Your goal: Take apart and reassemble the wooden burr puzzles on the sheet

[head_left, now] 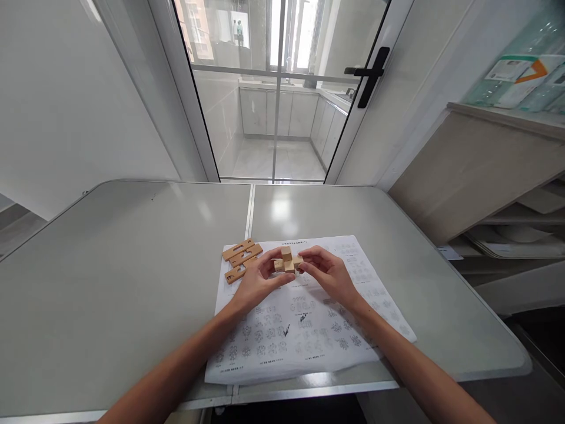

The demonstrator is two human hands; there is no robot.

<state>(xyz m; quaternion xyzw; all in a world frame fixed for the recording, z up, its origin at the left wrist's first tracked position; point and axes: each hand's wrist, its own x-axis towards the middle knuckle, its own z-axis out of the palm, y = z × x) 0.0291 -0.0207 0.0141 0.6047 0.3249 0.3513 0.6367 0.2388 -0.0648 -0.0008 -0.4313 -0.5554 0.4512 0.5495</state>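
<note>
Between my two hands is a small wooden puzzle of interlocked pale blocks (pixel 288 265), held just above a printed sheet (pixel 309 347). My left hand (pixel 260 280) grips its left and near side, thumb along the front. From the right, my right hand (pixel 329 272) pinches the block end that sticks out that way. Left of the puzzle, several flat notched wooden pieces (pixel 238 252) with dark marks lie side by side, partly on the sheet's corner. My left fingers hide part of the nearest one. The sheet carries rows of small line drawings.
The grey table (pixel 110 306) has a metal seam and a metal front edge. Beyond it stands a glass door (pixel 256 118) with a black handle (pixel 373 76). To the right, a shelf unit (pixel 441 171) holds clear plastic bottles (pixel 521 76) on top.
</note>
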